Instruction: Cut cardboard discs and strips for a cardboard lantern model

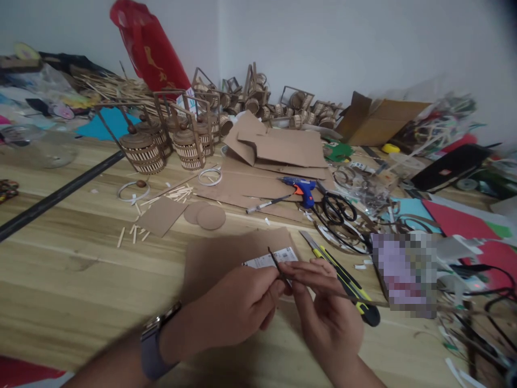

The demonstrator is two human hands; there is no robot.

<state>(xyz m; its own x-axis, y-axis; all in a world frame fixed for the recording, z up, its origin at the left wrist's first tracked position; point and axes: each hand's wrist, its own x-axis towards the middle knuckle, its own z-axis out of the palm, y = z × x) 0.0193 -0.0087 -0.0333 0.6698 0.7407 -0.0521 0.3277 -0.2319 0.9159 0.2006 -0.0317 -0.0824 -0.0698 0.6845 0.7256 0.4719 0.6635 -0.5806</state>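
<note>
My left hand [238, 304] has its fingers closed, pinching a thin dark brown strip [273, 260] that looks like cardboard or paper. My right hand [333, 318] meets it, thumb and fingers pressed on the same strip. A long tail of brown strip [363, 299] runs out to the right from under the right fingers. Where the hands meet, the fingers hide how the strip is bent. Beneath them lies a cardboard sheet [226, 256] with a white printed label [285, 253]. Just right of my hands rests a yellow-and-black utility knife [335, 267], blade out.
Beyond the hands lie cardboard discs [211, 217], small wooden sticks [177, 193], a blue glue gun [305, 189] and black scissors [339, 207]. Slatted miniature buckets [143, 151] stand at back left. A phone-like pixelated object [404, 275] and tangled scraps crowd the right.
</note>
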